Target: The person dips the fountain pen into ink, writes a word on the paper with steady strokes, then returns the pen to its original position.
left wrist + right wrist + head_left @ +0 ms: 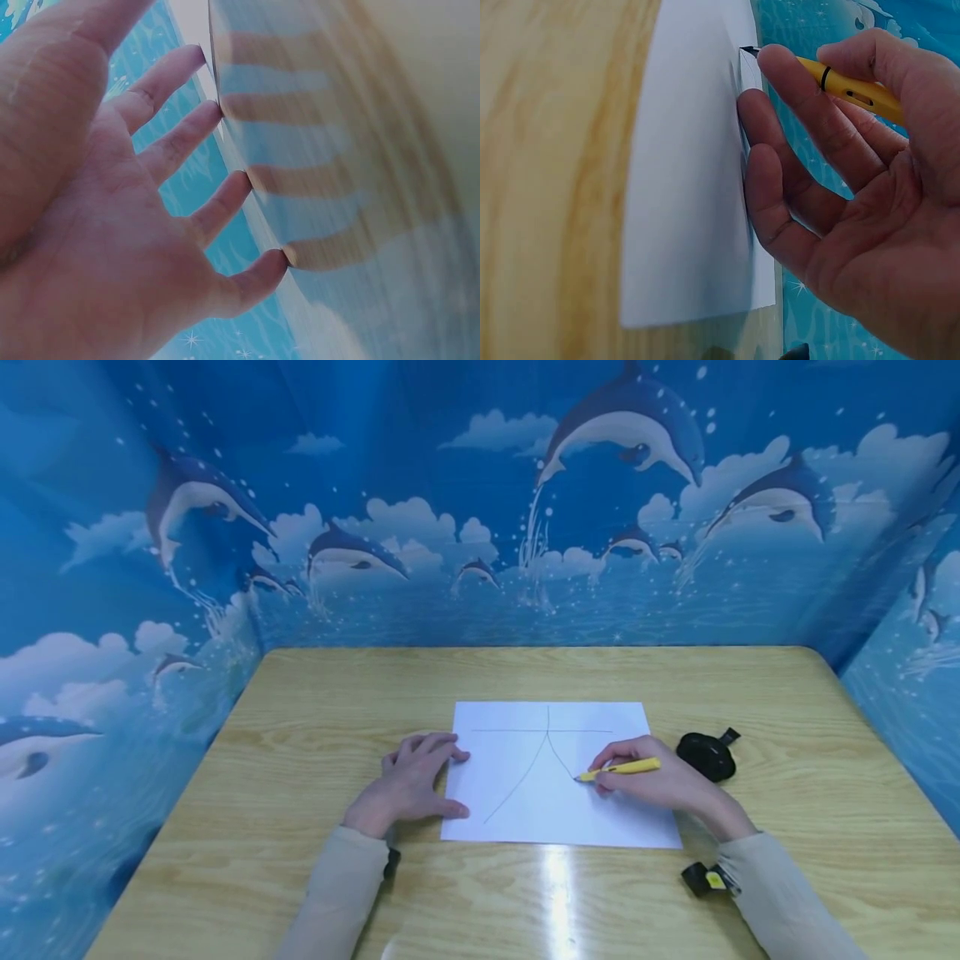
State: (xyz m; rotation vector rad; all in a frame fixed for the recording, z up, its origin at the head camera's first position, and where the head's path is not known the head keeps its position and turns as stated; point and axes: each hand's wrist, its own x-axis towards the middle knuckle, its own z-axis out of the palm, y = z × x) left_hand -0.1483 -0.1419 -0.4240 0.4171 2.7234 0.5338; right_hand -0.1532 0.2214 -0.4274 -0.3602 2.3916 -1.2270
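Note:
A white sheet of paper (510, 814) lies on the table with thin dark lines on it: a horizontal line, a short vertical one crossing it, and two strokes spreading downward. My right hand (648, 772) pinches a yellow fountain pen (633, 767), its tip at the lower end of the right-hand stroke. In the right wrist view the pen (862, 94) sits between thumb and forefinger, and the other fingers rest against the paper (690, 187). At the paper's left edge, my left hand (408, 781) is spread, its thumb and a fingertip on the sheet. Its other fingertips touch the tabletop in the left wrist view.
The wooden table (300, 735) reaches back to a blue curtain (420, 577) printed with dolphins. A black case-like object (707, 756) with a short strap lies to the right of the paper, beside my right hand. Dark wrist straps (701, 878) show below the sleeves.

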